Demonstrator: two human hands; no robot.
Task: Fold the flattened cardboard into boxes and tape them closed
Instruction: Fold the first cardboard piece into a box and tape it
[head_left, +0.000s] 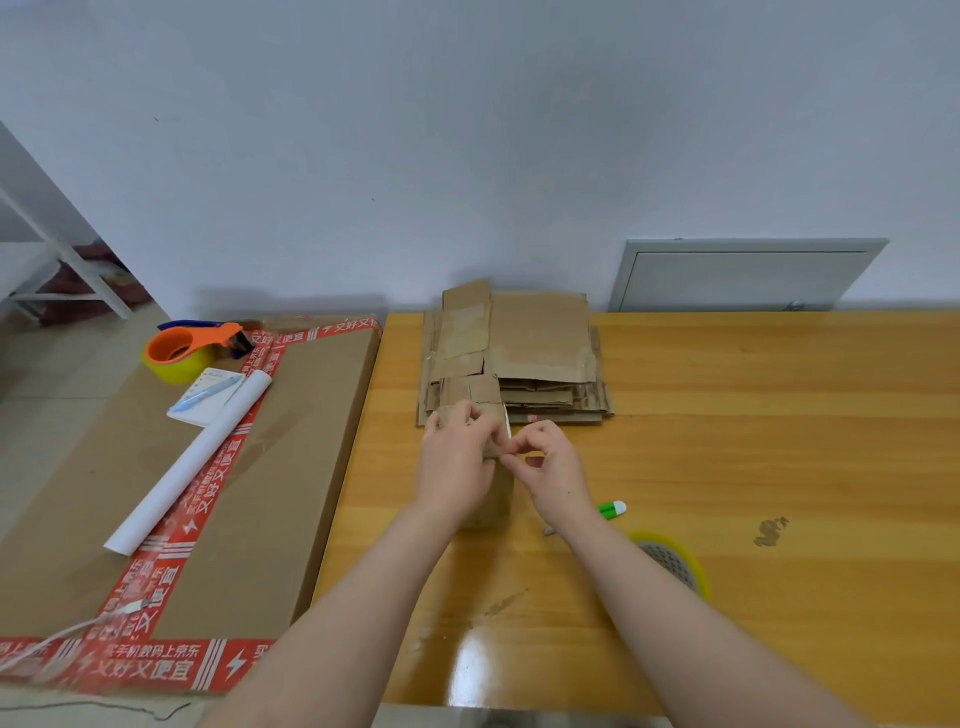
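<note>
A small brown cardboard box (493, 501) stands upright on the wooden table (727, 441), in front of a stack of flattened cardboard (535, 348). My left hand (457, 457) grips the box's upper part from the left. My right hand (550, 467) pinches at the box's top right edge, where a thin strip of tape shows; its fingers are curled together. A yellow tape roll (675, 561) lies on the table by my right forearm. The box's top is mostly hidden behind my hands.
A green-and-white cutter (613, 508) lies right of my right wrist. Left of the table a big flat carton (182, 467) with red tape carries an orange tape dispenser (182, 351), a notepad with pen (208, 395) and a white paper roll (192, 462).
</note>
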